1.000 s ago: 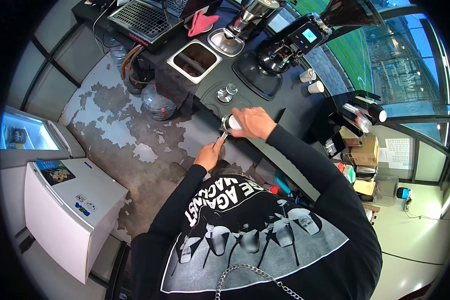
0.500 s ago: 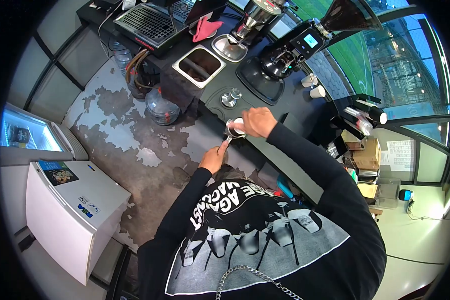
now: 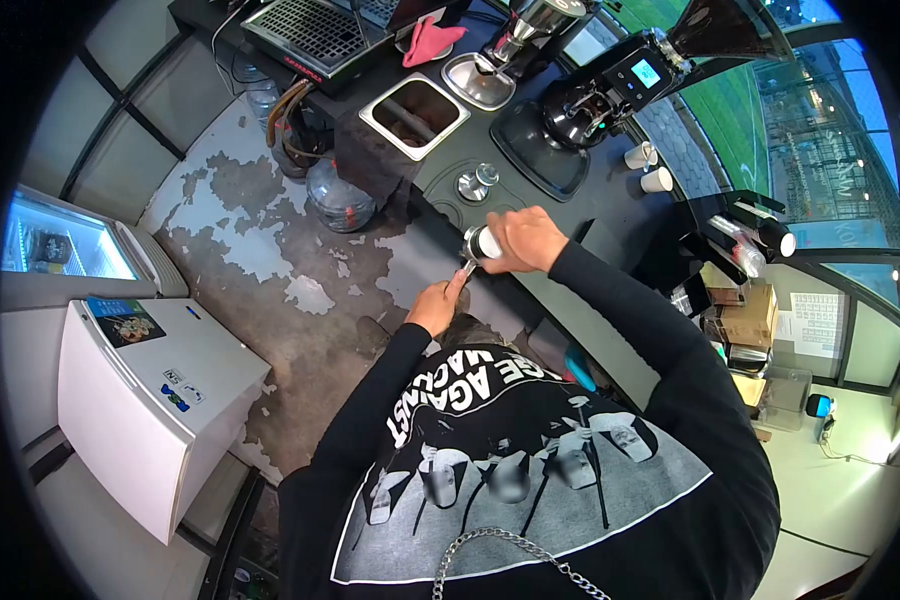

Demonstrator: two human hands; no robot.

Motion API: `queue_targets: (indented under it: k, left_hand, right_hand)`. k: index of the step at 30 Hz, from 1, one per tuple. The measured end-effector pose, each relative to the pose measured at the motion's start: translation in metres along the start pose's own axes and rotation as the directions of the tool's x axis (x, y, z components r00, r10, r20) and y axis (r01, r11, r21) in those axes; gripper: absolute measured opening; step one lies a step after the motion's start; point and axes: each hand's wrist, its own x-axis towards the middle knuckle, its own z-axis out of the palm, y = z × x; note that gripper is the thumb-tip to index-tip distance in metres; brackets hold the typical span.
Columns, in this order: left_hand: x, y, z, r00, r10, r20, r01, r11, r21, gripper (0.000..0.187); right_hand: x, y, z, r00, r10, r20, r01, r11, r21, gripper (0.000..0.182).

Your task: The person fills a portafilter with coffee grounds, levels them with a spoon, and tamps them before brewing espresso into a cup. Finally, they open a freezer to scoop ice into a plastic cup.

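My left hand [image 3: 434,306] is closed round the handle of a portafilter [image 3: 472,246], held out level by the counter's front edge. Against the portafilter's basket, my right hand [image 3: 528,238] grips a small white cup [image 3: 489,243], tipped on its side. The fingers cover most of the cup, and what is in the basket cannot be made out. A metal tamper [image 3: 478,182] stands on the black mat just beyond both hands.
A knock box [image 3: 413,116] is set in the counter, left of a black grinder [image 3: 610,90] and its tray. Two paper cups [image 3: 656,180] stand on the right. A water bottle [image 3: 338,195] is on the floor, and a white fridge [image 3: 150,400] is at left.
The white cup has shifted slightly at the basket and is less blurred now. My view has moved a little, so the counter sits somewhat further right in it.
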Motion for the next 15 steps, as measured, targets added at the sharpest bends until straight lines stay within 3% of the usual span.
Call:
queue_targets:
  k: [1, 3, 5, 6, 7, 9, 11, 12, 15]
  left_hand:
    - [-0.001, 0.001, 0.001, 0.997, 0.030, -0.066, -0.030, 1.000, -0.004, 0.085]
    - [0.000, 0.004, -0.003, 1.000, -0.005, -0.004, 0.005, 1.000, -0.006, 0.086]
    - [-0.003, 0.010, -0.010, 0.997, -0.050, 0.061, 0.050, 0.999, -0.006, 0.087]
    - [-0.004, 0.011, -0.011, 0.997, -0.045, 0.067, 0.045, 0.999, 0.001, 0.087]
    - [-0.006, 0.013, -0.011, 0.996, -0.042, 0.075, 0.041, 0.999, 0.005, 0.088]
    - [-0.007, 0.015, -0.013, 0.992, -0.072, 0.104, 0.075, 0.997, -0.023, 0.088]
    - [-0.008, 0.018, -0.016, 0.995, -0.060, 0.085, 0.063, 0.998, -0.029, 0.087]
    - [-0.007, 0.018, -0.019, 0.989, -0.074, 0.127, 0.079, 0.996, -0.036, 0.086]
    - [-0.005, 0.011, -0.016, 0.997, -0.017, 0.073, 0.022, 0.998, -0.066, 0.082]
  right_hand:
    - [0.007, -0.005, 0.004, 1.000, -0.001, 0.004, 0.001, 1.000, 0.005, 0.070]
    - [0.019, -0.011, 0.010, 0.924, 0.367, 0.113, -0.371, 0.929, 0.016, 0.066]
    - [0.014, -0.006, 0.013, 0.931, 0.347, 0.112, -0.352, 0.936, 0.029, 0.069]
    - [0.002, 0.001, 0.015, 0.993, 0.096, -0.068, -0.093, 0.994, 0.051, 0.068]
    - [-0.006, 0.002, 0.014, 0.956, -0.158, -0.246, 0.171, 0.985, 0.030, 0.068]
    - [-0.009, -0.001, 0.012, 0.931, -0.200, -0.304, 0.215, 0.977, 0.014, 0.064]
    - [-0.001, -0.006, 0.013, 0.994, 0.046, -0.102, -0.045, 0.999, 0.010, 0.058]
    - [0.006, -0.008, 0.026, 0.975, 0.128, -0.184, -0.133, 0.991, -0.018, 0.055]
    - [0.009, -0.015, 0.018, 0.972, 0.218, -0.084, -0.224, 0.972, -0.070, 0.061]
